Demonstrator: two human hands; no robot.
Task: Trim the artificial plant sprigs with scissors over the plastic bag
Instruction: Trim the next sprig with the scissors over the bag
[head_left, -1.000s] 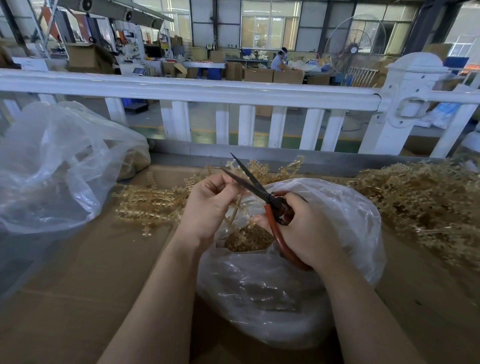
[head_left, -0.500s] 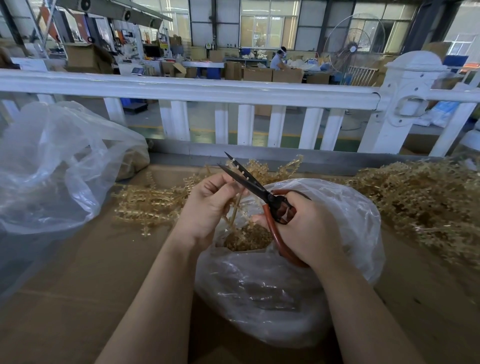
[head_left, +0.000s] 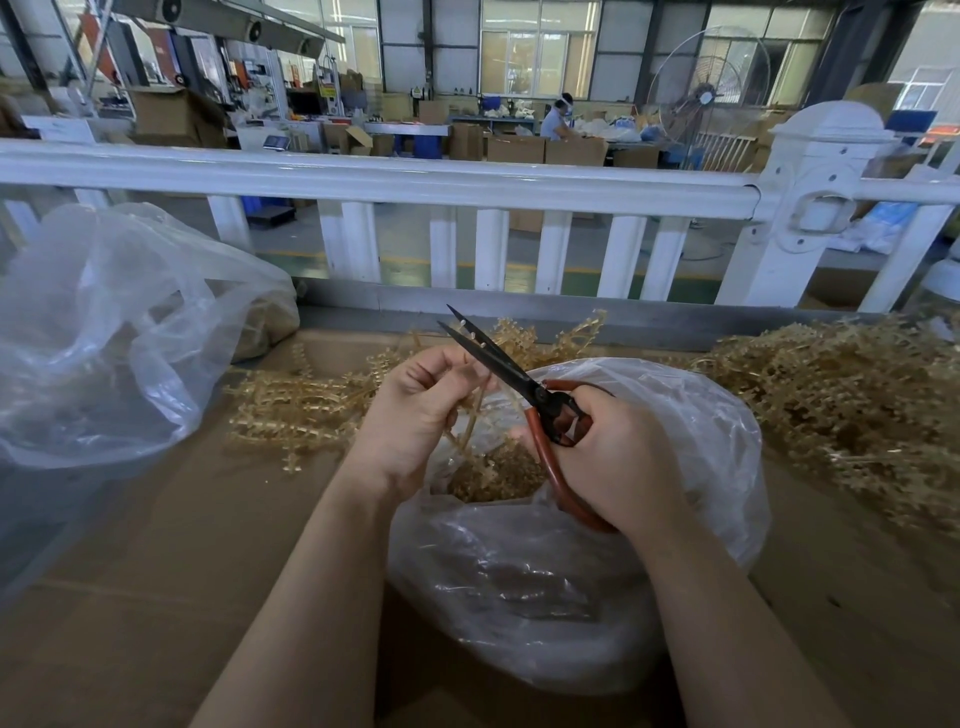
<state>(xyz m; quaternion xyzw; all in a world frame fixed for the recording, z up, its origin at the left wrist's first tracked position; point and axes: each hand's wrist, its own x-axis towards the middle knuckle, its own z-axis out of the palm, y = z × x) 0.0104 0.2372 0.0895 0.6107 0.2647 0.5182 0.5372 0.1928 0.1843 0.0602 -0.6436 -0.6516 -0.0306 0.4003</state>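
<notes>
Left hand (head_left: 415, 410) pinching a sprig (head_left: 470, 415) over the bag (head_left: 701, 447) at centre. Right hand (head_left: 618, 457) gripping scissors (head_left: 498, 358), blades slightly apart, pointing to 10 o'clock. Loose sprigs (head_left: 841, 395) at 3 o'clock.

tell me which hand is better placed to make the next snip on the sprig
The right hand: it already grips the scissors, blades parted at the sprig, over the plastic bag. The left hand pinches the sprig, steadying it.
</notes>
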